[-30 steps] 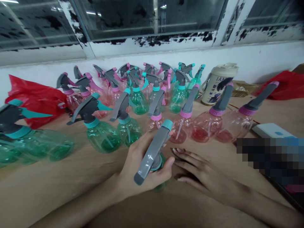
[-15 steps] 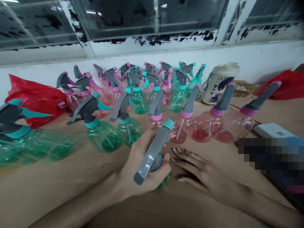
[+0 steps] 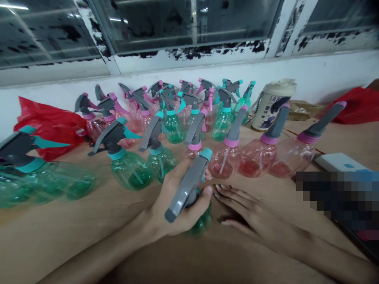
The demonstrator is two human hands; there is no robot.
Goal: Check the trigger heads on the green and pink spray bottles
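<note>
My left hand (image 3: pixel 177 205) is wrapped round the neck of a green spray bottle (image 3: pixel 189 185) with a grey head and a teal nozzle tip. Its nozzle points away from me, and much of the clear green body is hidden under the hand. To the right, my right hand (image 3: pixel 251 211) lies on the table with its fingers stretched out, holding nothing. Just beyond the hands stand a green spray bottle (image 3: pixel 162 163) and a pink spray bottle (image 3: pixel 223 163), both upright with a little liquid showing inside.
Many more pink and green spray bottles crowd the wooden table (image 3: pixel 118 221) toward the wall. A red plastic bag (image 3: pixel 53 126) lies at left, another red bag (image 3: pixel 358 106) at far right. A tall printed cup (image 3: pixel 271 104) and a white box (image 3: pixel 337 161) stand at right.
The held spray bottle has shifted slightly left and tilted a little, so more of its green body shows below my left hand. My right hand stays in place.
</note>
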